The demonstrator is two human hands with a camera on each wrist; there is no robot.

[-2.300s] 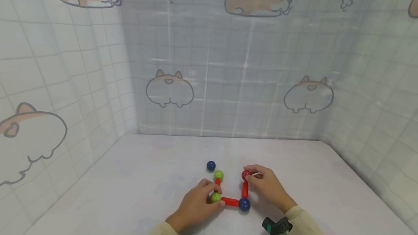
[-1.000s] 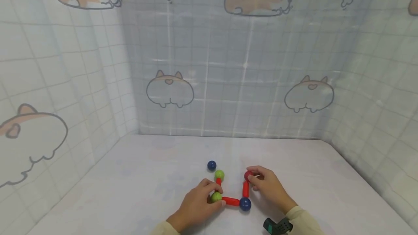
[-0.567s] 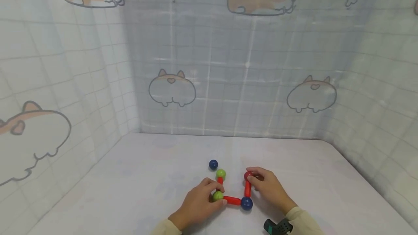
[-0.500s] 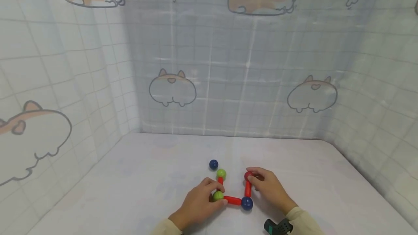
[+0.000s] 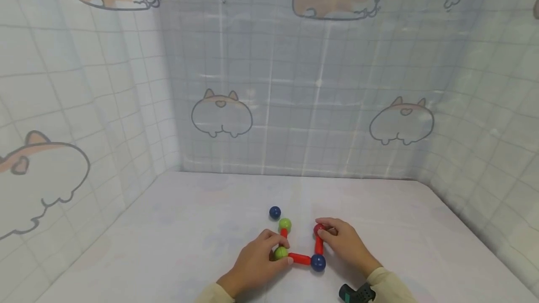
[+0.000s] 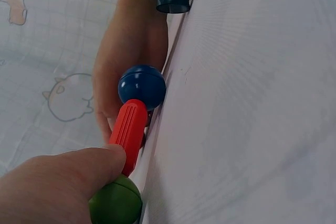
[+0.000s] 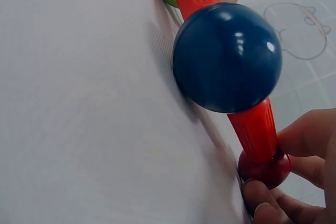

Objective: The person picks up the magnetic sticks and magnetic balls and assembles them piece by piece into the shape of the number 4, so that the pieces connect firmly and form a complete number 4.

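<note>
My left hand (image 5: 258, 260) grips the near green ball (image 5: 280, 253), its thumb lying against the end of a red rod (image 5: 300, 259). That rod runs right to a blue ball (image 5: 317, 263) at the near corner. From this corner a second red rod (image 5: 319, 246) leads away to a red ball (image 5: 318, 230), pinched between the thumb and fingers of my right hand (image 5: 346, 243). A third red rod (image 5: 284, 233) joins the held green ball to a far green ball (image 5: 285, 224). Together the pieces form an open-sided frame lying on the table.
A loose blue ball (image 5: 275, 212) lies just behind the far green ball. The white table (image 5: 202, 209) is enclosed by curtains (image 5: 290, 130) printed with cartoon dogs. A dark wristband device (image 5: 357, 293) sits at the right wrist.
The red ball first shifts slightly right, then comes a little nearer with my right hand, its rod swinging along. My left hand keeps its grip on the near green ball.
</note>
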